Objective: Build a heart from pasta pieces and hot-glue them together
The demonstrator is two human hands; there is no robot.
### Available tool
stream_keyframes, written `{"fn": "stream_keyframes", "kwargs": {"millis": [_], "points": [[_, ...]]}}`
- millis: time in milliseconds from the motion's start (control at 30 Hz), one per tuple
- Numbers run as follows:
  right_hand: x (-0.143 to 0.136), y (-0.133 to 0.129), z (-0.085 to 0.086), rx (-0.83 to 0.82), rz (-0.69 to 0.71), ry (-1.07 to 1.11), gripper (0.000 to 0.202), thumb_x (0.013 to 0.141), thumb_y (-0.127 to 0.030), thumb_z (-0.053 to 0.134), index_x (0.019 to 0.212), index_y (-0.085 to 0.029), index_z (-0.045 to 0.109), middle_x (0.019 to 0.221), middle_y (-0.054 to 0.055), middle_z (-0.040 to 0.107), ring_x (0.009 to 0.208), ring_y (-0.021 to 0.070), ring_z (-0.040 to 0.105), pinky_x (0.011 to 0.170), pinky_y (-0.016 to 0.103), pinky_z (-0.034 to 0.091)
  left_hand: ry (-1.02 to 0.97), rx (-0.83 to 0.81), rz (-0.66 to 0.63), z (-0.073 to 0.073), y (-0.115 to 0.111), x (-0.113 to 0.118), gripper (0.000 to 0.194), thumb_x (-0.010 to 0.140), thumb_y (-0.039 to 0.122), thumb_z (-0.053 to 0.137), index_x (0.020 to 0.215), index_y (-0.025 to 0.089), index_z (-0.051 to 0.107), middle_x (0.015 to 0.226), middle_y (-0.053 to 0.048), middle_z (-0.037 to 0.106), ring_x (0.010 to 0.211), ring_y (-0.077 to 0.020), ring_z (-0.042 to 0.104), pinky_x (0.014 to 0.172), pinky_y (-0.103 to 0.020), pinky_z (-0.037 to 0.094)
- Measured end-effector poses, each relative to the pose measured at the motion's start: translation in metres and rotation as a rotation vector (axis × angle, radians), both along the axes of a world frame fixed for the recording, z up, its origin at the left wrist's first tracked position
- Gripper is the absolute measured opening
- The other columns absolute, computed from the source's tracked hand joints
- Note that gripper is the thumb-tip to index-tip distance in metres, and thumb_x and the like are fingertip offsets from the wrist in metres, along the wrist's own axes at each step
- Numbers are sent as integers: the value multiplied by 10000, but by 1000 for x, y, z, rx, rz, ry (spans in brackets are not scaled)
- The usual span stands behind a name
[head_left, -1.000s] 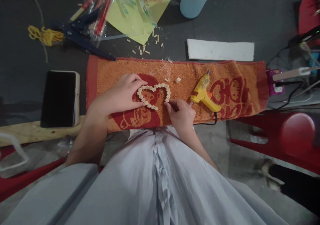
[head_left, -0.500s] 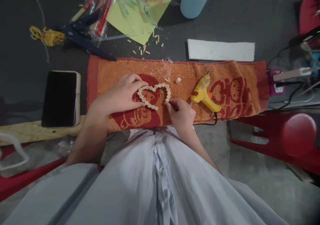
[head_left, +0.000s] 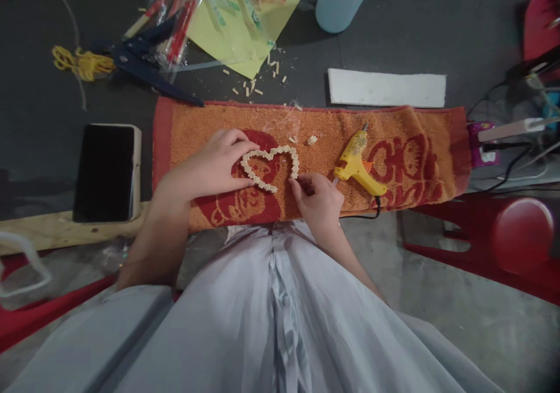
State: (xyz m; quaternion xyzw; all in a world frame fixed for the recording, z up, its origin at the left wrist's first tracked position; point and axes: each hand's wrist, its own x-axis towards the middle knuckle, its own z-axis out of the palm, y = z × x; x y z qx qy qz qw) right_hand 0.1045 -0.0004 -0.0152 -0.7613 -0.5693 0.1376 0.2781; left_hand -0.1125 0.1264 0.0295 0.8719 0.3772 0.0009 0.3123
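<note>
A heart outline made of small pale wooden bits lies on an orange and red towel, with a gap at its lower right. My left hand grips its left side, fingers at the upper edge and thumb at the lower. At the right end of the outline, my right hand has thumb and forefinger closed together against the tip; whether a loose bit is between them is hidden. To the right of that hand a yellow hot glue gun rests on the towel, nozzle pointing away.
Small cut wooden pieces are scattered beyond the towel, near yellow-green paper and dark blue pliers-like handles. A white strip, a blue cup and a black-screened device surround the towel. The glue gun's cord runs along the front edge.
Almost nothing differs. My right fingertips have shifted very slightly at the heart's right end; the left hand and the heart stay in place.
</note>
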Motion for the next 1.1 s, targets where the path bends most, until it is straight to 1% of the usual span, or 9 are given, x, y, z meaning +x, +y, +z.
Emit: {"fn": "stream_keyframes", "kwargs": {"millis": [100, 233, 467, 700, 867, 1100], "points": [[0, 1, 1, -9, -1, 2, 275, 922, -462, 581, 858, -218, 689, 783, 52, 753, 708, 192, 699, 624, 288, 486, -7, 1, 0, 0, 0, 0, 613, 826, 519, 670, 1361, 237, 572, 1332, -95, 490, 1302, -299, 455, 1136, -444, 403], [-2, 2, 2, -7, 3, -6, 254, 915, -444, 577, 882, -220, 690, 784, 50, 755, 718, 192, 699, 625, 287, 481, 3, 4, -3, 0, 0, 0, 617, 831, 539, 654, 1364, 239, 569, 1331, -97, 490, 1298, -299, 455, 1131, -443, 403], [-3, 2, 3, -46, -14, 1, 251, 907, -450, 586, 845, -218, 661, 762, 38, 739, 685, 179, 680, 628, 283, 468, 19, -3, -9, 2, 0, 0, 631, 821, 533, 653, 1368, 233, 559, 1337, -101, 486, 1301, -301, 462, 1133, -449, 405], [-2, 4, 4, -68, -13, 15, 251, 905, -456, 598, 841, -221, 660, 776, 48, 747, 706, 191, 689, 643, 293, 473, -8, 10, 0, -1, 0, 0, 611, 820, 550, 649, 1350, 253, 579, 1312, -92, 498, 1286, -295, 467, 1126, -448, 411], [-2, 4, 5, -82, -16, 9, 270, 915, -476, 583, 851, -226, 664, 784, 50, 750, 718, 195, 690, 643, 295, 476, -11, 20, -9, -1, 1, -1, 604, 815, 521, 667, 1349, 253, 577, 1310, -95, 515, 1288, -294, 471, 1131, -448, 410], [-4, 4, 5, -85, -12, 12, 231, 902, -438, 615, 858, -220, 678, 800, 53, 760, 743, 200, 707, 647, 295, 479, 4, 7, -5, 2, 0, 0, 595, 819, 503, 668, 1352, 257, 570, 1329, -93, 509, 1298, -293, 468, 1128, -443, 414]]}}
